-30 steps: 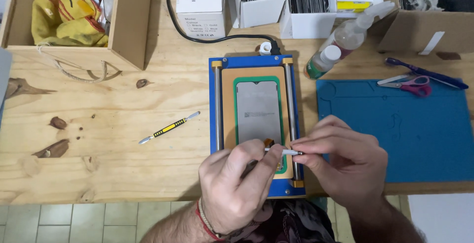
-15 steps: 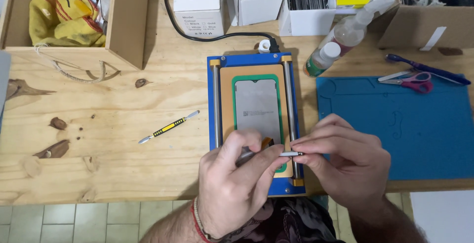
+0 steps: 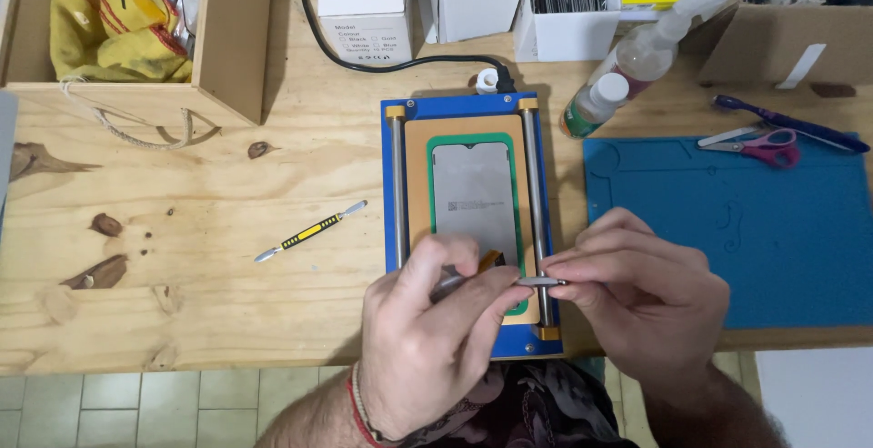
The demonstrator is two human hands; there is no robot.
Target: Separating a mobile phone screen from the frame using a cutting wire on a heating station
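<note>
— Phone screen (image 3: 473,198)? Lies flat in the green frame (image 3: 430,193) on the blue plate (image 3: 459,107), mid-bench.
— And the hands?
— Left hand (image 3: 427,339) pinched shut on a thin metal tool (image 3: 538,281) at the screen's lower edge; right hand (image 3: 637,307) pinched on the tool's other end.
— Best kept low and flat, probably, with gentle pressure so nothing cracks.
— Counts?
— One screen, two rails (image 3: 397,189), one yellow pry tool (image 3: 309,231) lying apart, one pair of scissors (image 3: 750,144), two bottles (image 3: 596,102).
</note>
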